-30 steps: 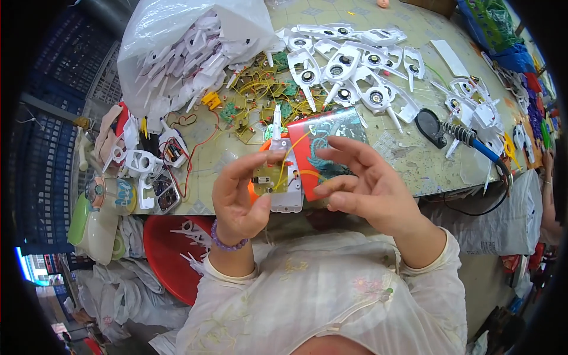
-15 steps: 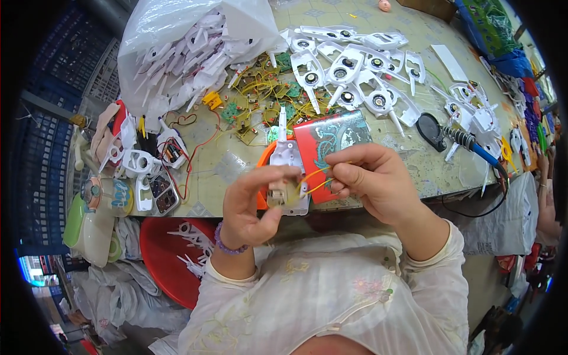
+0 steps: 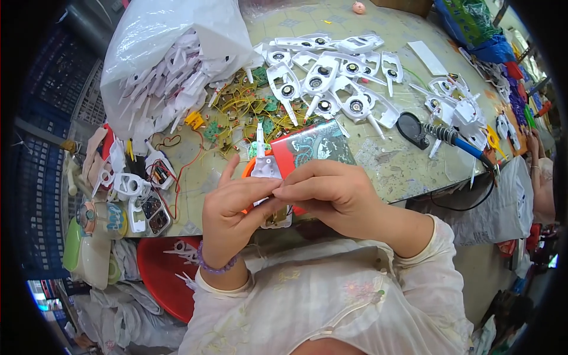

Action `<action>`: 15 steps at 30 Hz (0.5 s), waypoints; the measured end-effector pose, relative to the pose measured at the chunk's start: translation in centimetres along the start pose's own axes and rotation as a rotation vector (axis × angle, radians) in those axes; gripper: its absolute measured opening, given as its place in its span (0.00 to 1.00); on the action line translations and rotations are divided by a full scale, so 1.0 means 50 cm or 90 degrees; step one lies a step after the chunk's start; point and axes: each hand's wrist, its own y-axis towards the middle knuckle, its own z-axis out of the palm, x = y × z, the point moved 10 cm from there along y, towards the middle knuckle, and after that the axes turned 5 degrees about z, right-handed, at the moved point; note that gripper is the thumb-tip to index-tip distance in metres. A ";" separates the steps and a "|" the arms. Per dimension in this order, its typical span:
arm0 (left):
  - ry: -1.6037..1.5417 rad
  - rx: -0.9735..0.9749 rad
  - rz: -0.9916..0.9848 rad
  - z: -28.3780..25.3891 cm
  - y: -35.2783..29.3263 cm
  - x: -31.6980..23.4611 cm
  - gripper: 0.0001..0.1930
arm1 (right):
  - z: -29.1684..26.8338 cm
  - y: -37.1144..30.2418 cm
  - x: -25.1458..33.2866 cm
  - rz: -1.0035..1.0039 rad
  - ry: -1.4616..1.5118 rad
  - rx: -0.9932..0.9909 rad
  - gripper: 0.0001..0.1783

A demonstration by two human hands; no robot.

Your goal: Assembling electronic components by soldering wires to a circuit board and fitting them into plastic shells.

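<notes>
My left hand (image 3: 236,207) and my right hand (image 3: 340,195) meet at the fingertips over the table's front edge, both pinched closed. The yellow wires of a small circuit board, seen between them earlier, are hidden by the fingers now. Below my left thumb shows part of the brownish circuit board (image 3: 273,218), over the lower end of a white plastic housing (image 3: 267,168). The housing points its narrow stem away from me. It lies beside a red and dark patterned box (image 3: 316,145), with an orange rim (image 3: 247,171) showing at its left.
Wired circuit boards (image 3: 236,112) are heaped beyond my hands. White housings with round black parts (image 3: 325,80) lie farther right. A soldering iron (image 3: 455,139) rests at the right. A plastic bag of white parts (image 3: 171,65) stands left, a red basin (image 3: 163,278) below.
My hands have come together at the fingertips, covering the yellow wires that stretched between them. The circuit board has dropped lower under my left hand. The whole view has shifted slightly.
</notes>
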 end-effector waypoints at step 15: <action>-0.105 -0.101 -0.079 -0.030 -0.019 0.057 0.06 | -0.175 0.134 -0.324 0.187 -0.511 0.020 0.18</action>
